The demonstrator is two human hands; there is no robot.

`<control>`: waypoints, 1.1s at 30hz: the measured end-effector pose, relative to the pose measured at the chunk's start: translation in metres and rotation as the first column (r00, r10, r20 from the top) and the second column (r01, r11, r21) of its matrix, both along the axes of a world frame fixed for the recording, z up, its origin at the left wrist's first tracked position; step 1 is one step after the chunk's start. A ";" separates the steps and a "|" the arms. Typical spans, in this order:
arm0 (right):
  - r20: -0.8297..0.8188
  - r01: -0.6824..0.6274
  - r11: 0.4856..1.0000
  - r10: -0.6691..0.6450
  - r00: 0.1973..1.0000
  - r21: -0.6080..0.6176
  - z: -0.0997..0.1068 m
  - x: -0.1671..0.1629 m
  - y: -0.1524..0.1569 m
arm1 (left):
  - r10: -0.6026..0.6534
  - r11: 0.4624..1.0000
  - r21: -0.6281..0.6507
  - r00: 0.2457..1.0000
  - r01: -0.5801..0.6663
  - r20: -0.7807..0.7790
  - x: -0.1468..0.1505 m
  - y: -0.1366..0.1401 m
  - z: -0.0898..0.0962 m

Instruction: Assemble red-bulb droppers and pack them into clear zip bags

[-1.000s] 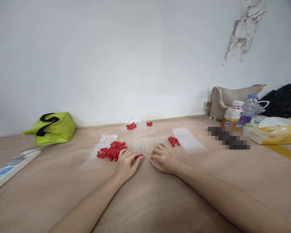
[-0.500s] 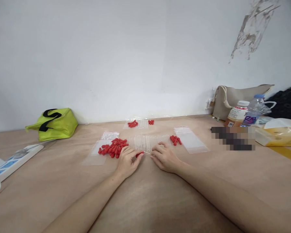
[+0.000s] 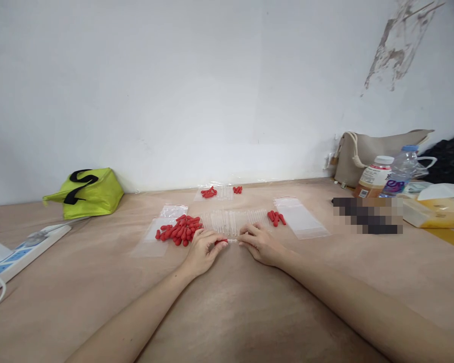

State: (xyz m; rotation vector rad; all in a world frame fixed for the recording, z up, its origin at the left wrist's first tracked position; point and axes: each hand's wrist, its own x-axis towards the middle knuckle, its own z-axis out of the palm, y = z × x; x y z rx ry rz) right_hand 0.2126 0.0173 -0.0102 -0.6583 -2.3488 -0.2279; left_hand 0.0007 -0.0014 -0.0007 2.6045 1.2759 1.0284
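My left hand (image 3: pixel 203 253) pinches a red bulb (image 3: pixel 221 242), and my right hand (image 3: pixel 262 246) grips a thin clear tube (image 3: pixel 233 240) end-on to it, on the near side of the row of tubes (image 3: pixel 227 222). I seem to be joining the two; that calls for a straight, gentle push. How deep the tube sits, I cannot tell.

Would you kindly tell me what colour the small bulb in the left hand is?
The small bulb is red, seen in the head view.
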 end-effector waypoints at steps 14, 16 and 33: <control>0.094 0.035 0.999 -0.037 0.995 0.019 -0.003 0.005 0.004 | -0.038 0.997 0.062 0.984 0.050 -0.175 0.003 -0.007 0.005; 0.089 0.034 0.999 -0.034 0.995 0.007 -0.002 0.004 0.002 | -0.035 0.996 0.071 0.982 0.049 -0.185 0.004 -0.007 0.004; 0.126 0.073 0.997 -0.072 0.989 -0.006 -0.006 -0.009 -0.002 | -0.110 0.987 0.090 0.971 0.131 -0.210 0.005 -0.006 0.002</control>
